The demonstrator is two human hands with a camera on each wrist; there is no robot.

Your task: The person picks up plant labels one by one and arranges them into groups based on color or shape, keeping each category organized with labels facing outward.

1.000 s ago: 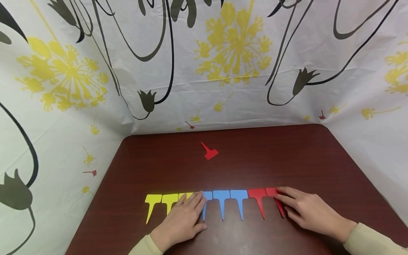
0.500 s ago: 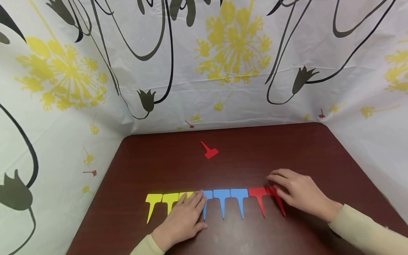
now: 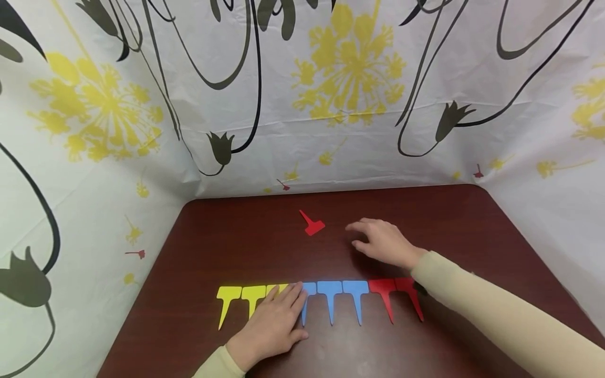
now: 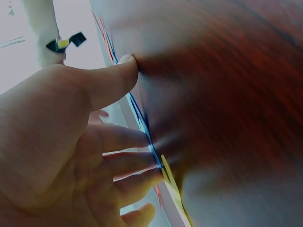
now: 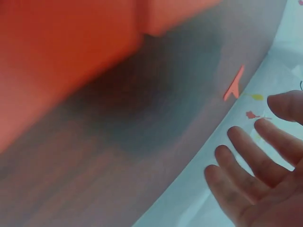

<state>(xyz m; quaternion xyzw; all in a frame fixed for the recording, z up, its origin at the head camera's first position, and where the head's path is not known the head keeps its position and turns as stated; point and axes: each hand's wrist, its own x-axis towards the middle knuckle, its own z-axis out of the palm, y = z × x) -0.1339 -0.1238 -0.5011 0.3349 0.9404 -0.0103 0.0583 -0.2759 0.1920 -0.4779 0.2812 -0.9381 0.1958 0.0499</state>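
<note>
A row of T-shaped plant labels lies across the table: yellow labels [image 3: 229, 294] at left, blue labels [image 3: 330, 288] in the middle, and two red labels [image 3: 382, 286] at right. My left hand [image 3: 271, 326] rests with extended fingers over the place where yellow meets blue, partly covering those labels. Farther back lies a single red plant label [image 3: 314, 226], tilted, its spike pointing up and left. My right hand [image 3: 384, 242] is above the table to the right of that label, apart from it, holding nothing. In the right wrist view its fingers [image 5: 255, 158] are spread and loosely bent.
The dark reddish-brown table [image 3: 236, 236] has rounded far corners. A white cloth [image 3: 264, 105] with yellow flowers and dark stems hangs behind it and on both sides. My right forearm [image 3: 491, 304] passes over the right part of the table, beside the red labels.
My right hand has left the red label at the right end of the row and moved back and left toward the lone red label. My left hand stays in place.
</note>
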